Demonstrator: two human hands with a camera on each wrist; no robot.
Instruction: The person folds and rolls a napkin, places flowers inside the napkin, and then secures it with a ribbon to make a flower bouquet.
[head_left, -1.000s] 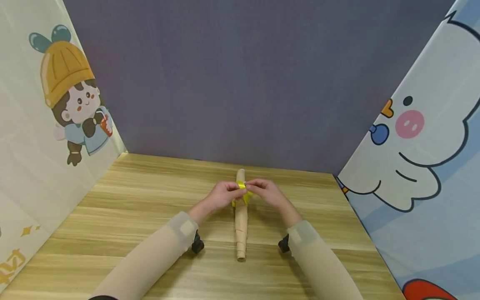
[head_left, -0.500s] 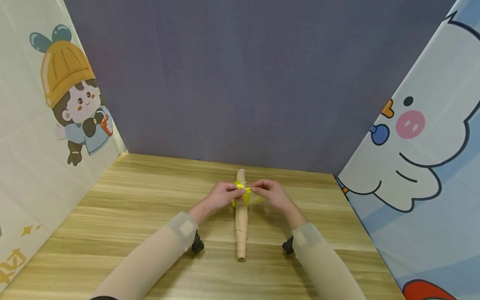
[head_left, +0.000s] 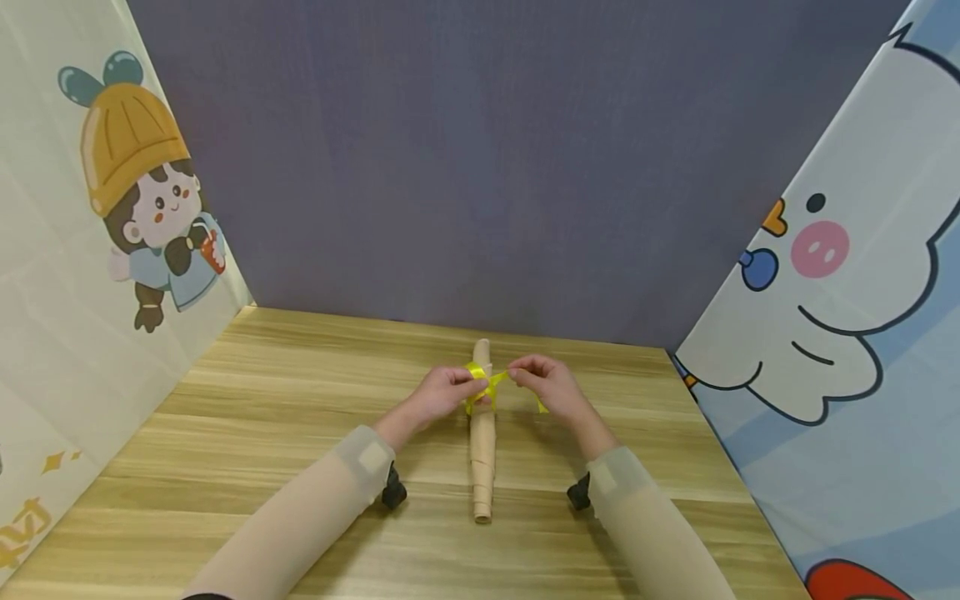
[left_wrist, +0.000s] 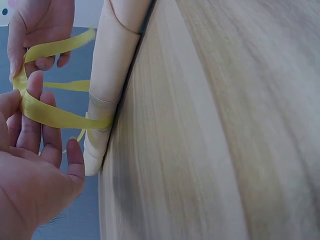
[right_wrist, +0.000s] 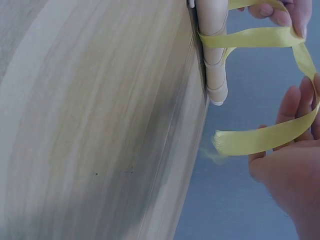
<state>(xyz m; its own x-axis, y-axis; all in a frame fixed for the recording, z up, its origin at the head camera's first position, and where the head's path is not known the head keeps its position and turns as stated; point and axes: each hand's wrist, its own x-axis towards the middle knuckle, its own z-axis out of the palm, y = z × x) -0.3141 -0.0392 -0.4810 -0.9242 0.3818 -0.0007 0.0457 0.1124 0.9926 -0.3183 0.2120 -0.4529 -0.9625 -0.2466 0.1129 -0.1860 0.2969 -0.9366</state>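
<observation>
A beige roll point(head_left: 483, 458), perhaps paper, lies lengthwise on the wooden table. A yellow ribbon point(head_left: 500, 377) is looped around it near its far end. My left hand point(head_left: 438, 393) pinches the ribbon just above the roll, where its strands meet. To the right of the roll, my right hand point(head_left: 553, 388) pinches another stretch, which runs taut between the two hands. A frayed ribbon tail point(right_wrist: 237, 143) hangs past my right fingers in the right wrist view. The left wrist view shows the ribbon loop point(left_wrist: 57, 117) standing away from the roll. The strands' exact crossing is covered by fingertips.
The wood-grain table point(head_left: 315, 500) reaches back to a dark grey-blue panel point(head_left: 450, 167). Cartoon-printed panels stand at the left point(head_left: 45, 292) and at the right point(head_left: 885, 333). A small black device point(head_left: 393, 490) sits at each wrist.
My right hand has moved right, away from the roll, drawing out a length of yellow ribbon; its tail now hangs beneath that hand. My left hand has stayed almost in place.
</observation>
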